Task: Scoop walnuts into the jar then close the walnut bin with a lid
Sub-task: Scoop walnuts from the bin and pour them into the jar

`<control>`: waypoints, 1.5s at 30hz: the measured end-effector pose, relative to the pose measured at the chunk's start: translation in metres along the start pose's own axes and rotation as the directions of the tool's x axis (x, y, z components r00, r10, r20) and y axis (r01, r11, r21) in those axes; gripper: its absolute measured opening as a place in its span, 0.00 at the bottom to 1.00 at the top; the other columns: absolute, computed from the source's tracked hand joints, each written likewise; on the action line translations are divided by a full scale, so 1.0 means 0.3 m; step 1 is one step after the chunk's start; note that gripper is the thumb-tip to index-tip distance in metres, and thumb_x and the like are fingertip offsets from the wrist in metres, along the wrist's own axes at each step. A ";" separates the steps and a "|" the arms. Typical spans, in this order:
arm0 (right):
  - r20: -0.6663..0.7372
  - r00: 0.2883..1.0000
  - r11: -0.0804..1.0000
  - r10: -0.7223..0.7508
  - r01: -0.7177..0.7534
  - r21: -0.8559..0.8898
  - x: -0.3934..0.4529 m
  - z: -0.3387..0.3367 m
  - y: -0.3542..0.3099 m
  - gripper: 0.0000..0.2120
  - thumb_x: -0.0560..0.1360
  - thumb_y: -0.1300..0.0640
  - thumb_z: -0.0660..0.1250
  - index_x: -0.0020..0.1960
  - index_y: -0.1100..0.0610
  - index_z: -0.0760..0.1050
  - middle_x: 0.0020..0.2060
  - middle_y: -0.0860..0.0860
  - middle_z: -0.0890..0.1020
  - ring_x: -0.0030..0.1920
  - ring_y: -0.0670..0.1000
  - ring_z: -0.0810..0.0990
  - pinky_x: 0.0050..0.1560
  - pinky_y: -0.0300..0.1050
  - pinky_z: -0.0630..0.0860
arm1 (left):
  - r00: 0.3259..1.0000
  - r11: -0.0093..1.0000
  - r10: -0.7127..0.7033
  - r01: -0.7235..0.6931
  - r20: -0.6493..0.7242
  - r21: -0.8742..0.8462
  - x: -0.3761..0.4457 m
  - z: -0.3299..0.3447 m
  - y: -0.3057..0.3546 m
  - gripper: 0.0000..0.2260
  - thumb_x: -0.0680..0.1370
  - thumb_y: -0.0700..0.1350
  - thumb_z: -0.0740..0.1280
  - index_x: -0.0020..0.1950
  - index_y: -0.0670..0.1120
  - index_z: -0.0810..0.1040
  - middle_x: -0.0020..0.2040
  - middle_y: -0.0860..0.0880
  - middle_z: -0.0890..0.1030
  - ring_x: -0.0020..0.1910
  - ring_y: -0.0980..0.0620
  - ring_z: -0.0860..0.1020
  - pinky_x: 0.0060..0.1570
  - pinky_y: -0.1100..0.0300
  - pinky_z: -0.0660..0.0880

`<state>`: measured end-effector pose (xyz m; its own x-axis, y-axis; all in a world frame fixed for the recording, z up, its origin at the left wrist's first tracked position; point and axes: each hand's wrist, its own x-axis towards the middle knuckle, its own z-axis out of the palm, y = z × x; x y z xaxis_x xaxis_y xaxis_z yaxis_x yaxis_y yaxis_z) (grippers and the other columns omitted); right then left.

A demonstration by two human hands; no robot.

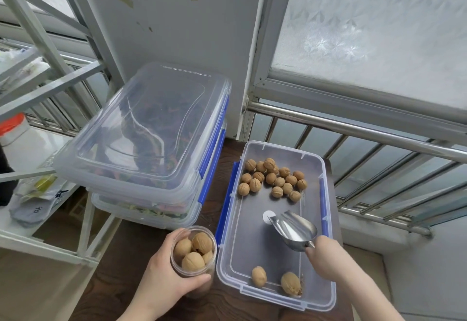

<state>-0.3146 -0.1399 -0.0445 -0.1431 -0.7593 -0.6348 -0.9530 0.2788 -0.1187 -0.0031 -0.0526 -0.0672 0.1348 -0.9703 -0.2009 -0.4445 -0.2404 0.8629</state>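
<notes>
A clear walnut bin [328, 265] with blue clips lies open on the dark wooden table. Several walnuts [273, 179] cluster at its far end and two walnuts [275, 279] lie near its front wall. My right hand [326, 257] grips the handle of a metal scoop [294, 228], which is empty and hangs inside the bin. My left hand [164, 277] is wrapped around a clear jar [193, 252] left of the bin; the jar is upright and filled with walnuts to the rim. A clear lid [151, 123] rests on the stacked bins at the left.
Two stacked clear bins [151, 209] with dark contents stand behind the jar. A grey metal rack [50, 80] with bags is at the far left. A steel railing [379, 131] and frosted window lie behind the walnut bin. The table edge [336, 194] runs along the right.
</notes>
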 end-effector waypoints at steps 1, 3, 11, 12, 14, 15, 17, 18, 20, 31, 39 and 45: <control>-0.021 1.000 1.000 0.006 -0.005 0.023 0.016 0.013 -0.008 0.13 0.78 0.56 0.56 0.36 0.56 0.64 0.38 0.54 0.77 0.39 0.56 0.75 0.33 0.42 0.68 | 1.000 1.000 -0.006 0.006 0.001 -0.002 0.002 0.001 0.000 0.40 0.50 0.54 0.82 0.58 0.63 0.70 0.57 0.72 0.74 0.55 0.71 0.73 0.53 0.67 0.69; -0.062 0.998 0.997 0.021 -0.016 0.074 0.047 0.035 -0.032 0.09 0.79 0.57 0.55 0.42 0.59 0.68 0.46 0.58 0.79 0.45 0.58 0.78 0.39 0.42 0.69 | 1.000 1.000 -0.012 0.012 0.012 0.006 0.006 0.004 0.001 0.40 0.49 0.54 0.82 0.58 0.63 0.70 0.57 0.72 0.73 0.55 0.71 0.73 0.53 0.67 0.69; -0.117 0.993 0.969 0.027 0.003 0.249 0.201 0.084 -0.118 0.12 0.79 0.58 0.55 0.55 0.63 0.73 0.52 0.61 0.80 0.43 0.57 0.75 0.42 0.44 0.70 | 0.999 0.999 0.005 -0.006 0.035 0.044 0.017 0.003 0.025 0.40 0.50 0.54 0.82 0.58 0.65 0.69 0.57 0.72 0.73 0.55 0.71 0.73 0.51 0.70 0.68; -0.123 0.992 0.963 0.020 0.014 0.268 0.214 0.091 -0.120 0.12 0.79 0.57 0.55 0.55 0.63 0.72 0.53 0.61 0.80 0.43 0.57 0.75 0.43 0.45 0.71 | 0.999 0.999 0.006 -0.007 0.037 0.051 0.019 0.003 0.026 0.40 0.50 0.55 0.81 0.58 0.65 0.69 0.57 0.72 0.73 0.56 0.71 0.73 0.52 0.70 0.68; -0.128 0.992 0.951 0.011 0.030 0.308 0.235 0.104 -0.119 0.12 0.79 0.55 0.56 0.56 0.61 0.71 0.53 0.61 0.79 0.47 0.58 0.77 0.47 0.49 0.74 | 0.999 0.998 0.006 -0.009 0.045 0.067 0.022 0.001 0.028 0.40 0.50 0.55 0.81 0.58 0.66 0.69 0.58 0.73 0.72 0.56 0.70 0.72 0.53 0.70 0.68; -0.125 0.992 0.945 0.007 0.034 0.324 0.244 0.110 -0.118 0.12 0.79 0.55 0.56 0.56 0.60 0.71 0.53 0.60 0.80 0.48 0.59 0.78 0.49 0.50 0.75 | 0.999 0.997 0.006 -0.009 0.049 0.073 0.023 0.000 0.029 0.40 0.50 0.56 0.81 0.58 0.66 0.68 0.58 0.73 0.71 0.56 0.71 0.72 0.53 0.70 0.68; -0.131 0.991 0.932 -0.008 0.055 0.359 0.255 0.121 -0.118 0.11 0.79 0.54 0.56 0.55 0.60 0.72 0.52 0.60 0.80 0.49 0.60 0.78 0.49 0.50 0.75 | 0.999 0.997 0.000 -0.005 0.053 0.080 0.025 -0.001 0.029 0.40 0.50 0.57 0.81 0.58 0.67 0.68 0.58 0.74 0.71 0.57 0.71 0.72 0.53 0.70 0.68; -0.139 0.990 0.921 -0.014 0.067 0.385 0.256 0.127 -0.118 0.11 0.79 0.54 0.56 0.55 0.60 0.72 0.52 0.60 0.80 0.49 0.60 0.78 0.48 0.50 0.74 | 0.999 0.997 -0.003 -0.001 0.054 0.083 0.026 -0.001 0.030 0.40 0.50 0.57 0.81 0.58 0.67 0.67 0.58 0.74 0.71 0.57 0.71 0.72 0.53 0.70 0.68; -0.155 0.988 0.900 -0.020 0.085 0.427 0.247 0.140 -0.119 0.11 0.79 0.54 0.56 0.55 0.60 0.72 0.52 0.60 0.80 0.49 0.59 0.78 0.47 0.50 0.74 | 0.998 0.996 -0.004 -0.002 0.058 0.092 0.028 -0.002 0.028 0.40 0.50 0.57 0.81 0.58 0.67 0.67 0.58 0.74 0.70 0.57 0.71 0.71 0.53 0.71 0.67; -0.211 0.915 0.850 -0.344 0.399 0.344 -0.032 0.049 -0.077 0.09 0.78 0.55 0.61 0.40 0.56 0.69 0.26 0.47 0.71 0.27 0.46 0.64 0.29 0.39 0.60 | 0.998 0.994 0.020 -0.027 0.068 0.104 0.035 0.007 0.052 0.38 0.54 0.56 0.80 0.58 0.69 0.65 0.54 0.70 0.74 0.56 0.75 0.69 0.47 0.80 0.67; 0.095 0.816 0.818 -0.569 0.574 -0.034 -0.254 -0.129 -0.157 0.14 0.77 0.51 0.60 0.34 0.48 0.62 0.28 0.47 0.69 0.32 0.47 0.67 0.31 0.35 0.64 | 0.998 0.991 0.066 -0.066 0.006 0.113 0.039 0.016 0.033 0.39 0.53 0.57 0.80 0.60 0.66 0.67 0.55 0.64 0.78 0.55 0.65 0.75 0.52 0.63 0.75; 0.205 0.849 0.821 -0.488 0.526 -0.223 -0.332 -0.155 -0.284 0.13 0.76 0.53 0.58 0.33 0.51 0.63 0.32 0.49 0.68 0.38 0.54 0.70 0.32 0.39 0.64 | 0.993 0.976 0.116 -0.120 0.031 0.182 0.021 0.019 0.023 0.40 0.55 0.61 0.76 0.64 0.62 0.65 0.58 0.62 0.75 0.56 0.64 0.74 0.52 0.64 0.74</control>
<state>-0.2316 -0.1155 0.0644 0.3980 -0.6598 -0.6374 -0.9172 -0.3011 -0.2611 -0.0103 -0.0605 -0.0652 0.0544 -0.9921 -0.1134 -0.6115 -0.1229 0.7816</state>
